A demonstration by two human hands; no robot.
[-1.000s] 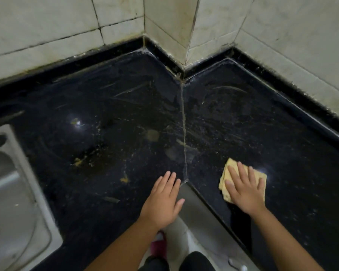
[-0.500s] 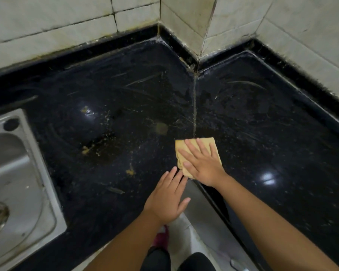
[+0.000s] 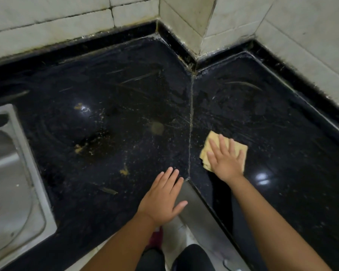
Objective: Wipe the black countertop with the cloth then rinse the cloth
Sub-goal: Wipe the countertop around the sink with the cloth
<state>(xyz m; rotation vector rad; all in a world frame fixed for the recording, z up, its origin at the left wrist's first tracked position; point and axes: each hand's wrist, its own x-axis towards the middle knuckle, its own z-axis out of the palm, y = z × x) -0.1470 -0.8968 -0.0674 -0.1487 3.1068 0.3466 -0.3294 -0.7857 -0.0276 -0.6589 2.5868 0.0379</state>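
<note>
Right of centre in the head view, the right hand (image 3: pixel 226 160) presses flat, fingers spread, on the folded yellow cloth (image 3: pixel 210 141) lying on the black bench (image 3: pixel 282 133), just right of the seam (image 3: pixel 190 124). Lower centre, the left hand (image 3: pixel 161 198) rests open at the bench edge. Sink (image 3: pixel 18 202) at left. The cloth looks soft and limp: best pinched by an edge.

hands 2 (image 3: pixel 161 198) | cloth 1 (image 3: pixel 213 141) | countertop 1 (image 3: pixel 125 106) | sink 1 (image 3: pixel 14 184)
</note>
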